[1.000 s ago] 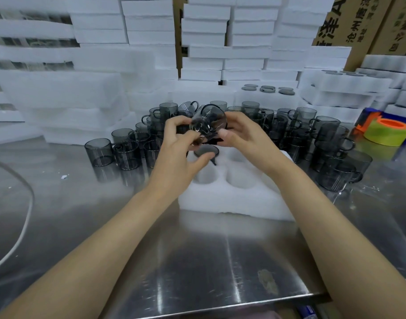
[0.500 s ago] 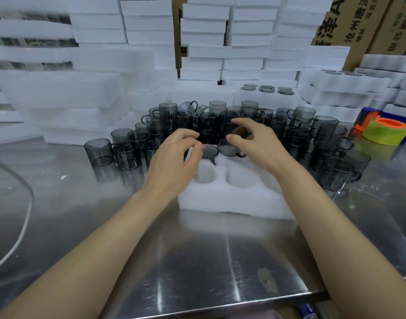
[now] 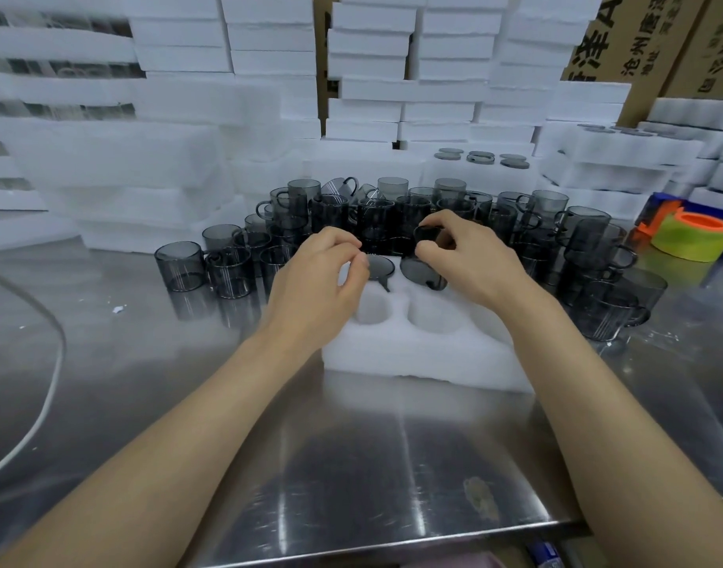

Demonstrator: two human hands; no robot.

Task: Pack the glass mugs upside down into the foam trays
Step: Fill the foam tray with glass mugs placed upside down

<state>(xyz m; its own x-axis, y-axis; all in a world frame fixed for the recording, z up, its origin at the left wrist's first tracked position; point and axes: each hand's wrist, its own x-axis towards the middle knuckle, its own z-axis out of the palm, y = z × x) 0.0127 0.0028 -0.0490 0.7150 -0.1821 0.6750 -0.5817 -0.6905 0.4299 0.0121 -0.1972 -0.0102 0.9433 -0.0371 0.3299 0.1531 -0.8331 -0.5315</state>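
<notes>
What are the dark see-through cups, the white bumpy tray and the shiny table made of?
The mugs look like smoky grey glass: see-through, glossy, with bright glints. The tray looks like soft white foam: matte, with a fuzzy, crumbly surface. The table is probably stainless steel: silvery, brushed, and mirroring the mugs.

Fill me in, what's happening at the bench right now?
A person is packing smoky glass mugs into a foam tray. The right hand grips an upturned mug at the far right pocket. A second mug sits upturned in the pocket beside it, the left hand curled next to it. The two near pockets are empty. Loose mugs crowd the table behind.
</notes>
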